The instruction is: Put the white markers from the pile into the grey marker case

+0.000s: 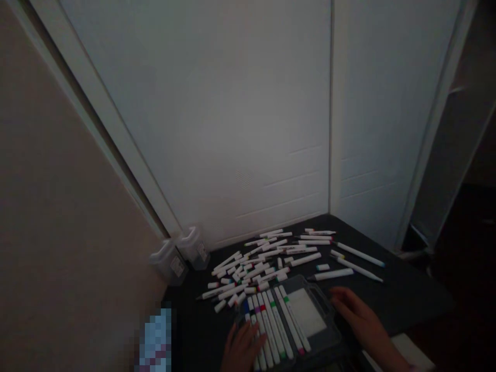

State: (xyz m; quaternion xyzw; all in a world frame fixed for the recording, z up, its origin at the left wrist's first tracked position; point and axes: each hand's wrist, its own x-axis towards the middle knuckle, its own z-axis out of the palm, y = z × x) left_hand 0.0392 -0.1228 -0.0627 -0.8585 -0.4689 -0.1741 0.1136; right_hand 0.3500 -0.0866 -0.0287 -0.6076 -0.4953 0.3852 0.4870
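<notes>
A person's left hand [243, 345] rests over the near left end of a row of white markers [276, 325] in a clear plastic case [329, 330], its fingers curved and slightly spread; from here I can't tell whether they pinch one or merely lie on top, perhaps to hold the row straight. The right hand [356, 310] is at the case's right edge, fingers bent and close together, probably steadying it, though I can't make out whether they grip the rim. The case lies flat at the near side of the dark worktop [406, 294], presumably so both hands reach it easily. Beyond it, loose markers [306, 259] and caps [323, 267] sprawl within arm's reach, some tips bare. Two clear containers [170, 264] stand at the far left against the wall [251, 113], seemingly parked out of the way.
</notes>
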